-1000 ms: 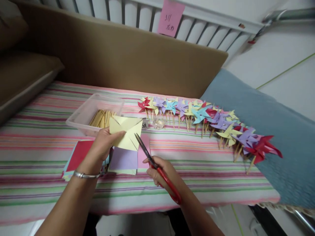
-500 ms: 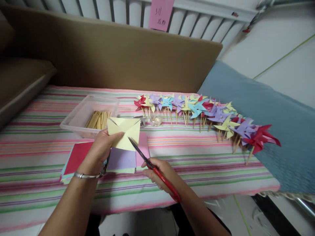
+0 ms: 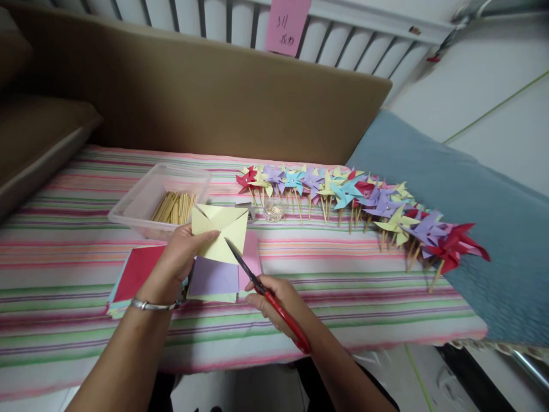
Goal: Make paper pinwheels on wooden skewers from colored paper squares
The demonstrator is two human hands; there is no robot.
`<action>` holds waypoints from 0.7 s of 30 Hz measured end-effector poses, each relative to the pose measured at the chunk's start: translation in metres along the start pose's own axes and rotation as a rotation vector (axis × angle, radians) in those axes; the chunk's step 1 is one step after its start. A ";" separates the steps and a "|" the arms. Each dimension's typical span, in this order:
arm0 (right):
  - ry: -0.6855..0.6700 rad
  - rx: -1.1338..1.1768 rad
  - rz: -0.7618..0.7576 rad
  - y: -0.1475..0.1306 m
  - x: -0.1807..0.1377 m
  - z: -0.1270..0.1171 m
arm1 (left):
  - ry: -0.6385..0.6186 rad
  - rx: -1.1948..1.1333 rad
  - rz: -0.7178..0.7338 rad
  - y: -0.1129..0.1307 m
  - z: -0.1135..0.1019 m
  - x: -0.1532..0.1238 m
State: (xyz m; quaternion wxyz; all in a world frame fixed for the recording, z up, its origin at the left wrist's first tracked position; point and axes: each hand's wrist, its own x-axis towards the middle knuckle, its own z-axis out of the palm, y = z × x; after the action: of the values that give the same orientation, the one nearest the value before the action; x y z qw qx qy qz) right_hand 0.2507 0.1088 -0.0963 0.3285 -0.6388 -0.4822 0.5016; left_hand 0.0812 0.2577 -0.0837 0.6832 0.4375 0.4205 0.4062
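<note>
My left hand pinches a pale yellow paper square by its left side, thumb on top near the middle. Slits run inward from its upper corners. Red-handled scissors are gripped in my right hand, their dark blades pointing up-left at the lower right part of the square. The blades look closed or nearly so. Below the square lie a purple paper sheet and a pink sheet. A stack of coloured paper with a red sheet on top sits left of my wrist.
A clear plastic box holds wooden sticks. A small round clear container stands right of it. Rows of finished paper pinwheels line the right side. Cardboard stands along the back of the striped cloth.
The view has shifted slightly. Both hands, the yellow square and the scissors keep nearly the same positions relative to one another.
</note>
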 end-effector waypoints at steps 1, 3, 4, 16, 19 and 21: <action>-0.001 0.001 0.001 0.000 0.000 0.000 | 0.001 -0.001 0.000 0.000 0.000 0.000; 0.002 0.001 0.002 -0.002 -0.001 -0.001 | 0.006 -0.002 0.002 0.000 0.000 0.000; -0.001 0.000 0.004 -0.004 -0.001 -0.001 | 0.009 -0.001 0.002 0.000 0.000 0.000; -0.045 -0.032 0.043 -0.018 -0.003 -0.006 | 0.010 -0.006 -0.004 0.000 0.000 0.000; -0.043 -0.040 0.046 -0.018 -0.003 -0.005 | 0.013 -0.007 -0.004 0.000 0.000 0.001; -0.035 -0.065 0.036 -0.015 -0.001 -0.004 | 0.022 -0.007 -0.006 0.000 0.000 0.001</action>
State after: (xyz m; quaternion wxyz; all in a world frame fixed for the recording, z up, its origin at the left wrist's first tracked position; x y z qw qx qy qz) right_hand 0.2500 0.1127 -0.0808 0.2901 -0.6487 -0.4922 0.5027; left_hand 0.0814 0.2585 -0.0844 0.6812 0.4296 0.4278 0.4104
